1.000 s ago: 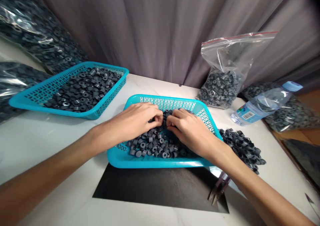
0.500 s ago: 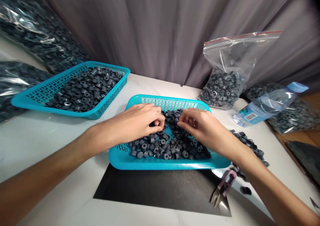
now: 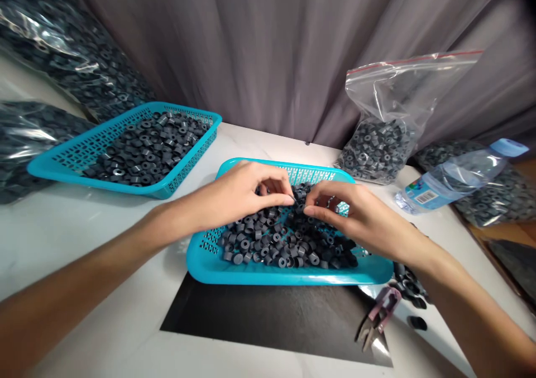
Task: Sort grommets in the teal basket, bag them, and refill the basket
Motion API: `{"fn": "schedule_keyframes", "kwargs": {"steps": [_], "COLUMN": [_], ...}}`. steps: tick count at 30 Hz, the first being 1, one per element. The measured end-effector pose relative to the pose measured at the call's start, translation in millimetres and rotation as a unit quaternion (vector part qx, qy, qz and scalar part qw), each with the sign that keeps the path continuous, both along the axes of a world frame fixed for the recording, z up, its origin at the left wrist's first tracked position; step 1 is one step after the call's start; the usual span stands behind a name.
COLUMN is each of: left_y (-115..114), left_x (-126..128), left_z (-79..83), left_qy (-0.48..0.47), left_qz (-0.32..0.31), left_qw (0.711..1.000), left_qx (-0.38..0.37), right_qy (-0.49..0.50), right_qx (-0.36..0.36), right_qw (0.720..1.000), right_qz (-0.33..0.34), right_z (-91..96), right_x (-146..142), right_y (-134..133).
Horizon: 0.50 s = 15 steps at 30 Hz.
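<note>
My left hand hovers over the near blue basket, thumb and index fingertip pinched together. A dark speck shows at those fingertips, too small to name. Just to its right, my right hand is also closed in a pinch; what it holds, if anything, blends into the dark pieces behind. Under both hands, many small dark grey plastic rings lie loose in the basket, some on their sides. The two sets of fingertips are close but apart.
A second blue basket of rings stands at left, beside large filled plastic bags. Right of centre are a zip bag and a tilted water bottle. Purple-handled cutters rest on a black sheet, near loose dark pieces.
My left hand has moved right and slightly up, its fingertips closer to my right hand's. My right hand has shifted slightly right. The whole view has shifted a little.
</note>
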<state>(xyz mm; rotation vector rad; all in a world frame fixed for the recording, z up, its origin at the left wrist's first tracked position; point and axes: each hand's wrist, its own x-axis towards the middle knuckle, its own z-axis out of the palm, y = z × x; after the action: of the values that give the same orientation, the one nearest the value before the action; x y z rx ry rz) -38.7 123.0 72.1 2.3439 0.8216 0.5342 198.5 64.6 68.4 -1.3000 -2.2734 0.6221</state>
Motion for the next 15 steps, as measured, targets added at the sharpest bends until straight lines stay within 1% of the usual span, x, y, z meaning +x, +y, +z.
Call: {"fn": "schedule_keyframes", "kwargs": {"steps": [3, 5, 7, 9, 11, 12, 15], "left_y": [4.7, 3.4, -0.3, -3.4, -4.1, -3.4, 1.0], "left_x": [-5.4, -6.8, -6.9, -7.3, -8.9, -10.1, -14.0], "left_z": [1.5, -0.8, -4.8, -9.2, -13.2, -15.2, -21.1], "left_qy": [0.045, 0.077, 0.092, 0.115, 0.156, 0.177, 0.209], "left_qz": [-0.014, -0.025, -0.013, -0.009, -0.033, -0.047, -0.062], "left_qw": [0.998, 0.996, 0.996, 0.991, 0.98, 0.974, 0.966], "left_qx": [-0.028, -0.023, 0.015, 0.068, 0.117, 0.133, 0.142], "right_qy": [-0.067, -0.143, -0.209, -0.24, -0.247, -0.243, -0.225], "right_qx": [0.025, 0.056, 0.086, 0.106, 0.115, 0.113, 0.082], "right_qw": [0.996, 0.983, 0.965, 0.952, 0.95, 0.953, 0.968], "right_qz": [-0.054, -0.097, -0.135, -0.156, -0.153, -0.139, -0.078], "right_z": [-5.7, -13.2, -20.5, -24.3, -23.4, -21.5, -14.0], "right_x": [13.2, 23.2, 30.7, 34.1, 33.5, 31.9, 24.7], "right_y": [4.0, 7.9, 11.3, 12.8, 11.6, 10.1, 3.8]}}
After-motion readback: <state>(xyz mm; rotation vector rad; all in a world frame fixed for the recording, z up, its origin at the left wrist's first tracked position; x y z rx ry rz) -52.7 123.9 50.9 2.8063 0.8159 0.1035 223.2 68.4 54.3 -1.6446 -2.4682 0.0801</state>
